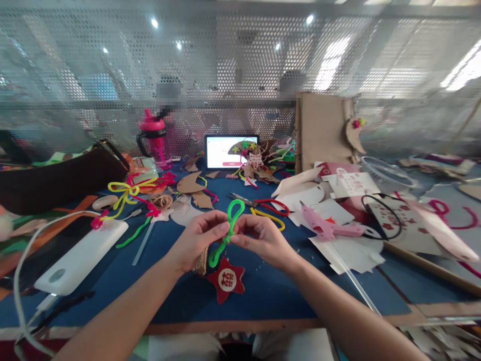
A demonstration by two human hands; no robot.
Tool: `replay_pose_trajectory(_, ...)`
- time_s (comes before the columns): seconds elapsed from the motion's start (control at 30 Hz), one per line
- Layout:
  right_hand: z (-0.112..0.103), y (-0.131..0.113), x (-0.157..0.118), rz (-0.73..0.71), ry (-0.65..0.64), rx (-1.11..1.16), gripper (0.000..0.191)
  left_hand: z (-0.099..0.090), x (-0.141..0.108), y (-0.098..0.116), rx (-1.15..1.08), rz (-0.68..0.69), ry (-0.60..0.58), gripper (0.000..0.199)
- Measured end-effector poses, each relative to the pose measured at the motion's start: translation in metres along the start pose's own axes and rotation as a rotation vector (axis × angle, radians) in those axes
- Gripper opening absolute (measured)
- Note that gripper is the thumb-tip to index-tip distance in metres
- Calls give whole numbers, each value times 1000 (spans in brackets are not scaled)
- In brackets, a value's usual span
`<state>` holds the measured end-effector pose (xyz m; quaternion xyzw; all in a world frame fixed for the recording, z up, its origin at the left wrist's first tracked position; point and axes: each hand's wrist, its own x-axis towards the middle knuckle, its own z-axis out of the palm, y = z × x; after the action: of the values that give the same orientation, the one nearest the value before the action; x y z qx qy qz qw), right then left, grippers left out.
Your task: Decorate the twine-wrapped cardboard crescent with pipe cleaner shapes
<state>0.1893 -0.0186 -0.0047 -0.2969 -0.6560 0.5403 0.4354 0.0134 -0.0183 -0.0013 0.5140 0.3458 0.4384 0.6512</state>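
Note:
A bright green pipe cleaner (235, 209), bent into loops, is pinched between my two hands above the blue table. My left hand (205, 238) grips it from the left with thumb and forefinger closed. From the right, the closed fingertips of my right hand (261, 239) hold its middle. One loop points up and another hangs down to the left. Just below lies a red star (226, 281) with a white round centre and red characters. A brown corded piece (202, 261) sits partly hidden under my left hand.
Scissors (268, 203) with red and yellow handles lie beyond my hands. A pink glue gun (326, 225) rests on white paper at right. At left are a white power bank (82, 255) and a yellow bow (130, 190); a lit tablet (225, 150) stands at the back.

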Motion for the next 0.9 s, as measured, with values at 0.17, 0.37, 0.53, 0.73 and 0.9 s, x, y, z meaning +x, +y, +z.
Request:
replay_pose_trajectory(0.17,2,0,-1,41,-20,159,27,1,-5,0,21,29,-80,24)
replay_pose_trajectory(0.37,1,0,-2,66,-91,187,24,5,-5,0,15,22,-90,21)
replay_pose_trajectory(0.53,1,2,-1,32,-137,102,21,8,-6,2,108,52,-21,21)
replay_pose_trajectory(0.73,4,-2,-4,-152,9,-183,14,13,-6,2,1,121,153,22)
replay_pose_trajectory(0.9,3,-7,-8,-301,43,-428,8,11,-2,0,-41,49,168,21)
